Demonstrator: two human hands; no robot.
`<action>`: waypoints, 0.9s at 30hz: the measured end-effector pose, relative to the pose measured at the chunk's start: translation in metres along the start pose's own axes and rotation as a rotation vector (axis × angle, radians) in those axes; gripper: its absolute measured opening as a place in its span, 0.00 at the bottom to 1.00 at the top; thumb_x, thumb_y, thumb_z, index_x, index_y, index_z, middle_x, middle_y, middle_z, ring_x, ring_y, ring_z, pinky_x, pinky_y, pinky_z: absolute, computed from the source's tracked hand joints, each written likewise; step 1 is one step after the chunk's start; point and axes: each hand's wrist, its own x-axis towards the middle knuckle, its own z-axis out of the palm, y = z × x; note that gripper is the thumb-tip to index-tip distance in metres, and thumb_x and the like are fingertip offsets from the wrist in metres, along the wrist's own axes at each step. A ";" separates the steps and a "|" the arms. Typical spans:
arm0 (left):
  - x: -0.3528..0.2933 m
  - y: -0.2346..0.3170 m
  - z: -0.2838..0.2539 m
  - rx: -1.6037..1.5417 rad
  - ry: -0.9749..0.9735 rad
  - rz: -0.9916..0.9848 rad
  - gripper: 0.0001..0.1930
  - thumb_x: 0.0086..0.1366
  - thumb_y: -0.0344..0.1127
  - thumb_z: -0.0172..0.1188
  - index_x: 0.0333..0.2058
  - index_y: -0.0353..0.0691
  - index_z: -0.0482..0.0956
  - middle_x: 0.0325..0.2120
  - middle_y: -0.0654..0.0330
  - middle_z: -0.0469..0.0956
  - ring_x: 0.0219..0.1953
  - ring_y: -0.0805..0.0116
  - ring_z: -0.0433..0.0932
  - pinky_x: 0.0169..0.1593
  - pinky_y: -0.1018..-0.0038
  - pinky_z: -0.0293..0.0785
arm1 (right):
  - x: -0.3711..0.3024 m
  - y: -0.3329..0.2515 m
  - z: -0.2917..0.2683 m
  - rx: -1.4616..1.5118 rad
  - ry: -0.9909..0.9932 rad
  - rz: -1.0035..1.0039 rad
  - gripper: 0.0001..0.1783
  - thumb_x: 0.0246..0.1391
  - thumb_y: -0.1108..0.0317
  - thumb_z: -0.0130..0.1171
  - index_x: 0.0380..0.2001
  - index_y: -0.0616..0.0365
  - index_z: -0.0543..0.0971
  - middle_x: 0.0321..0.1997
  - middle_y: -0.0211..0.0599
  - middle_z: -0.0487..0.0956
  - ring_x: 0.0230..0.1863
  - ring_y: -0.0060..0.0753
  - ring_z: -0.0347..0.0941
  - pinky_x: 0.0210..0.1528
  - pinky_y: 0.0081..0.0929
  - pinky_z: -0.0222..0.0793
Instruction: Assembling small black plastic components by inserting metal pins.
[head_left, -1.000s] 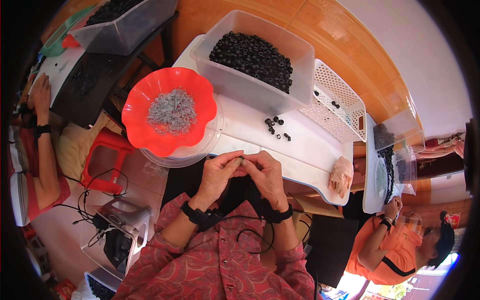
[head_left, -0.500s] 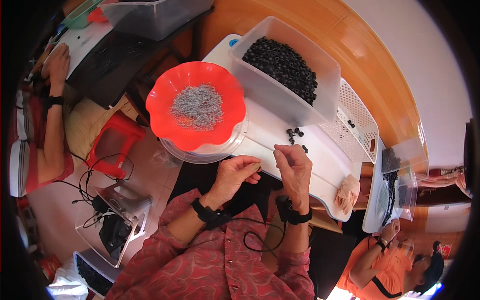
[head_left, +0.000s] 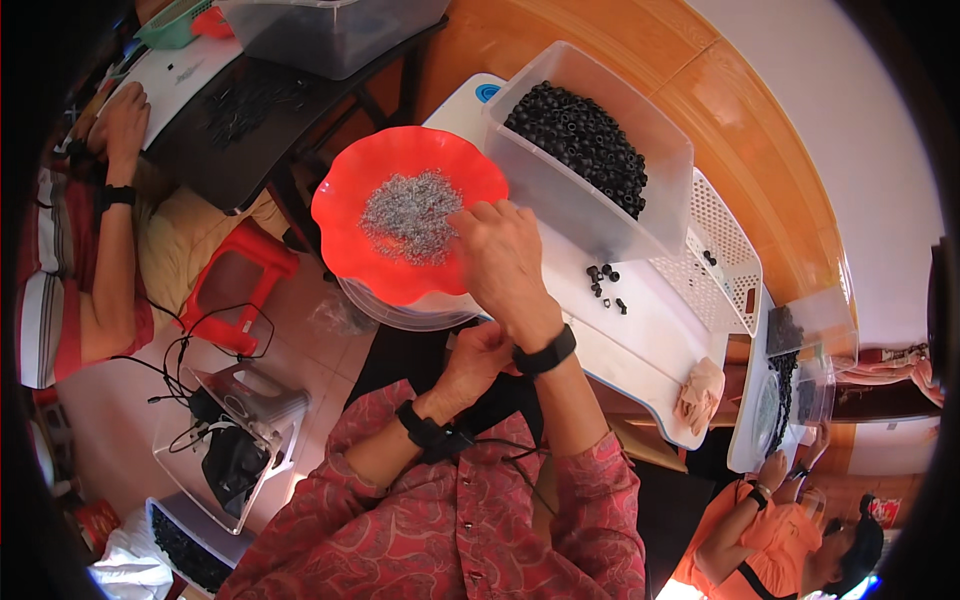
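Now your right hand has swung to the scalloped red bowl, upper centre, silvery parts within reach, though I can't tell what that or your left hand grasps.

Right hand stretched forward; left hand closer in, curled.

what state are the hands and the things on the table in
Red bowl: partly filled with silvery pieces
Clear bin: lidless, partly filled with black pieces
Loose black pieces: scattered on the table
White basket: open-topped
Cloth: crumpled
Right hand: over the bowl, grip unclear
Left hand: fingers curled, grip unclear
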 end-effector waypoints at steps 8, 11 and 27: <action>-0.002 -0.003 -0.009 -0.142 -0.028 -0.027 0.06 0.63 0.25 0.60 0.39 0.36 0.79 0.36 0.60 0.81 0.37 0.71 0.80 0.41 0.73 0.78 | 0.021 -0.009 0.024 0.044 -0.285 0.135 0.16 0.39 0.64 0.70 0.32 0.58 0.81 0.37 0.46 0.77 0.42 0.49 0.76 0.43 0.45 0.71; -0.001 -0.005 -0.012 -0.138 -0.031 -0.044 0.07 0.63 0.29 0.61 0.40 0.36 0.79 0.36 0.60 0.81 0.38 0.71 0.80 0.42 0.73 0.79 | 0.025 -0.008 0.021 0.132 -0.348 0.198 0.14 0.39 0.69 0.68 0.33 0.58 0.81 0.37 0.49 0.77 0.41 0.54 0.76 0.43 0.45 0.73; -0.005 0.004 -0.003 -0.130 -0.011 -0.057 0.08 0.63 0.28 0.62 0.41 0.36 0.79 0.37 0.61 0.81 0.38 0.73 0.79 0.42 0.75 0.77 | 0.022 -0.001 0.030 0.164 -0.328 0.130 0.09 0.45 0.74 0.57 0.33 0.60 0.78 0.39 0.52 0.76 0.41 0.57 0.76 0.43 0.49 0.71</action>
